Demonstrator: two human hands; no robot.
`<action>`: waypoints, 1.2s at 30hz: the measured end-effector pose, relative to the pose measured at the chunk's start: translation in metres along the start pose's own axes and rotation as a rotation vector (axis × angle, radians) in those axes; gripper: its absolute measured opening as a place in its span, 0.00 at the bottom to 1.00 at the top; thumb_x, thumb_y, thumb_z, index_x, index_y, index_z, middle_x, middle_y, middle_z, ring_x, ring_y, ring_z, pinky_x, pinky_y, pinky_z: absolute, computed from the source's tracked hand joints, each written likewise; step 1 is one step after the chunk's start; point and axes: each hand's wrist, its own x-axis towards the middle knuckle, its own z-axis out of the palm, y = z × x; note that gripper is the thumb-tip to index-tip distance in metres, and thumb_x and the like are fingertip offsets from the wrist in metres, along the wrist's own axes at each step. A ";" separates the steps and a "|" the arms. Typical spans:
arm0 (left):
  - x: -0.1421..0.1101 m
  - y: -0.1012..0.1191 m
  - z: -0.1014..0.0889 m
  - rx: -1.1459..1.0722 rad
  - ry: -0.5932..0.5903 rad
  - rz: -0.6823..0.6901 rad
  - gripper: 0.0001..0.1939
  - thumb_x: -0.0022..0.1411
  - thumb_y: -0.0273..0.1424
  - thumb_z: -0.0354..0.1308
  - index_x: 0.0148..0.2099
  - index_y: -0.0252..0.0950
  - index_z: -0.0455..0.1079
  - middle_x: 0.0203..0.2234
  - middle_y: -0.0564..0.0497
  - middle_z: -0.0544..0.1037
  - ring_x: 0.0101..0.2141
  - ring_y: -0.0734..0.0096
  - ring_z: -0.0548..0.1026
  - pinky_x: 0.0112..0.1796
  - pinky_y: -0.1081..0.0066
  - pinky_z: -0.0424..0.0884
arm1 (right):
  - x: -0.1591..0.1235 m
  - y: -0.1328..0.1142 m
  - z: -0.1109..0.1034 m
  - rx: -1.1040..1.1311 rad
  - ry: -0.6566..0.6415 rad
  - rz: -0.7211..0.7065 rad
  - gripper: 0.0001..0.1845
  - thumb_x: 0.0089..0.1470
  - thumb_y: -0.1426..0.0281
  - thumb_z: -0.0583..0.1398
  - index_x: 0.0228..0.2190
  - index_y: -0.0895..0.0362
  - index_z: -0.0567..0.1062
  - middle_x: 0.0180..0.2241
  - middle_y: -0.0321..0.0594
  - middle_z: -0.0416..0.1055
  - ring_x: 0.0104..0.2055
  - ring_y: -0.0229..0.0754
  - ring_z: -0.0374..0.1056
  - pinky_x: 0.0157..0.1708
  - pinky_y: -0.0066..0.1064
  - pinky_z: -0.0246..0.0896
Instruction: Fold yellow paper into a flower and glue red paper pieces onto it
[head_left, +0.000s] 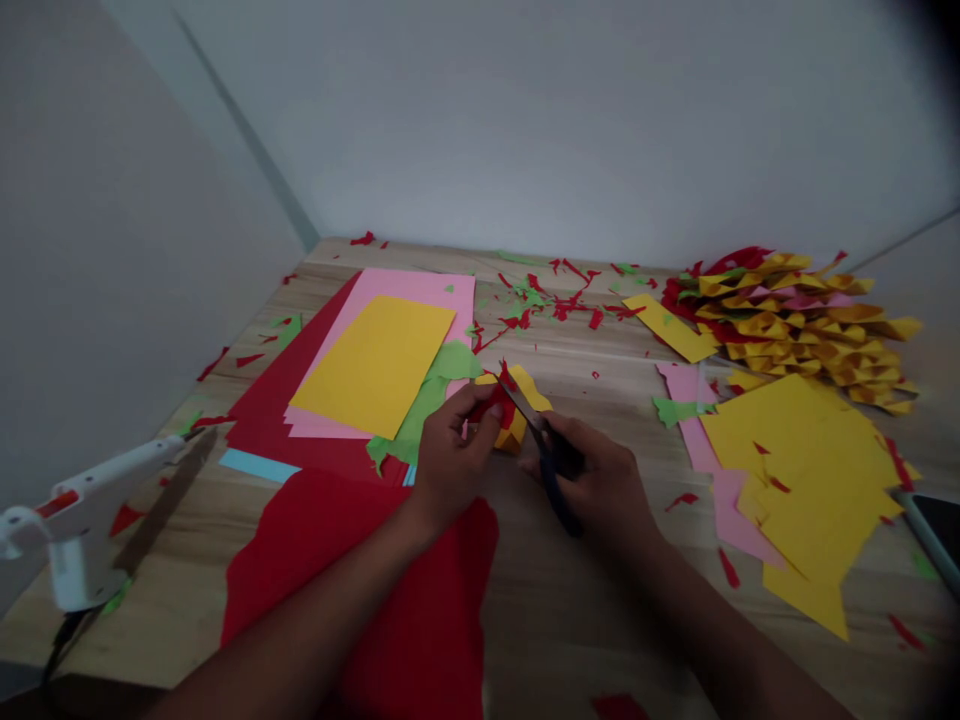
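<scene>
My left hand [457, 445] pinches a small piece of red paper [487, 405] over the middle of the table. Dark-handled scissors [551, 465] are in my right hand [604, 475], fingers wrapped round the handles. Their blades point up and left and lie against the red piece. Just behind and beneath the blades sits a yellow paper piece [529, 385] with a wavy edge, partly hidden by my hands. A large red sheet [420, 620] with a cut edge lies under my left forearm.
A white glue gun [112, 500] stands at the left. Stacked yellow [375, 360], pink and red sheets lie behind my left hand. Red and green scraps [555, 300] litter the back. Folded yellow paper cones [810, 320], cut yellow sheets [802, 470] and a phone-like device [937, 530] are at the right.
</scene>
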 end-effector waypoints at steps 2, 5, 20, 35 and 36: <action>0.000 -0.002 0.000 -0.007 0.016 0.002 0.07 0.63 0.33 0.58 0.41 0.37 0.76 0.37 0.49 0.79 0.39 0.68 0.76 0.43 0.69 0.72 | -0.001 0.000 0.000 0.006 -0.004 0.005 0.20 0.52 0.62 0.66 0.47 0.54 0.79 0.40 0.44 0.81 0.40 0.48 0.78 0.39 0.38 0.74; 0.000 -0.003 0.000 0.002 0.028 0.006 0.08 0.63 0.33 0.59 0.41 0.37 0.76 0.37 0.49 0.80 0.39 0.69 0.76 0.43 0.69 0.72 | -0.002 0.002 -0.001 0.050 -0.004 0.035 0.19 0.52 0.63 0.67 0.46 0.53 0.81 0.38 0.42 0.82 0.37 0.47 0.79 0.38 0.36 0.74; 0.004 0.001 0.000 0.011 0.056 -0.006 0.08 0.61 0.37 0.62 0.39 0.37 0.75 0.33 0.50 0.79 0.34 0.72 0.75 0.37 0.72 0.71 | 0.003 0.004 -0.015 0.019 0.054 0.178 0.27 0.51 0.59 0.66 0.50 0.54 0.68 0.45 0.46 0.72 0.45 0.49 0.70 0.48 0.44 0.67; 0.004 -0.004 -0.007 0.250 -0.020 0.169 0.09 0.70 0.35 0.50 0.38 0.37 0.67 0.26 0.55 0.72 0.27 0.75 0.70 0.31 0.73 0.66 | 0.001 0.000 -0.008 0.039 -0.107 0.016 0.27 0.48 0.62 0.69 0.49 0.52 0.72 0.45 0.44 0.75 0.46 0.49 0.71 0.47 0.42 0.68; 0.004 -0.005 -0.008 0.257 -0.018 0.175 0.09 0.70 0.35 0.50 0.40 0.38 0.68 0.26 0.55 0.73 0.26 0.76 0.71 0.30 0.73 0.67 | 0.001 0.000 -0.008 0.035 -0.105 0.014 0.27 0.48 0.62 0.69 0.49 0.52 0.72 0.45 0.44 0.75 0.46 0.49 0.72 0.48 0.42 0.68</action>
